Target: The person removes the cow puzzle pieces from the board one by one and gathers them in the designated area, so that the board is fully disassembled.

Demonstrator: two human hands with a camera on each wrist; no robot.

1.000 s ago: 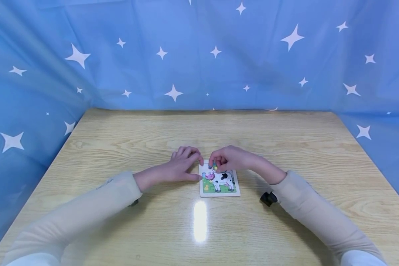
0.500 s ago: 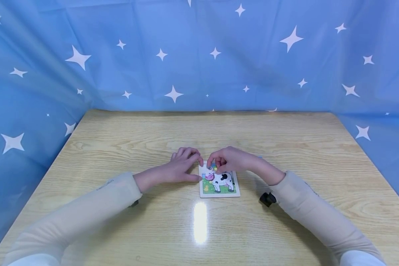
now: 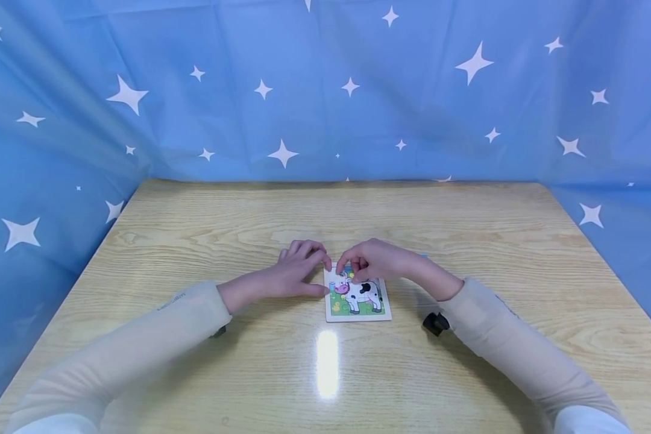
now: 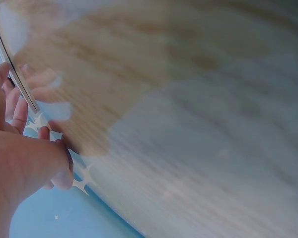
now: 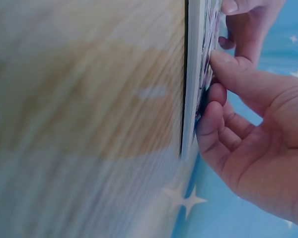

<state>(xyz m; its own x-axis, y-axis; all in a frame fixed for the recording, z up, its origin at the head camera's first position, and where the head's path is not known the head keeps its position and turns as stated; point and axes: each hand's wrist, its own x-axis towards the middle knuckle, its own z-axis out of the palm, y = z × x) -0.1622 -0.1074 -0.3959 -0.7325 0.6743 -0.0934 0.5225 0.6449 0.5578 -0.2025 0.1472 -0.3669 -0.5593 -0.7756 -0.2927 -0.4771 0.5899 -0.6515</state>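
A small square jigsaw puzzle with a black-and-white cow on green lies in its pale frame on the table. At its left border rests my left hand, thumb stretched out and fingers spread and bent towards the upper corner. My right hand reaches over the top of the puzzle. Its index finger and thumb touch the surface on either side of the cow's head, the other fingers curled beneath. In the right wrist view, the thumb lies against the puzzle's face. Whether a loose piece sits between the fingertips is hidden.
The wooden table carries a bright light reflection in front of the puzzle. Behind the right wrist a small blue thing peeks out, mostly hidden. A blue curtain with white stars hangs at the back and sides.
My right index finger has shifted slightly left over the cow's head. A blue bit has come into sight behind the right wrist. The left hand stays where it was.
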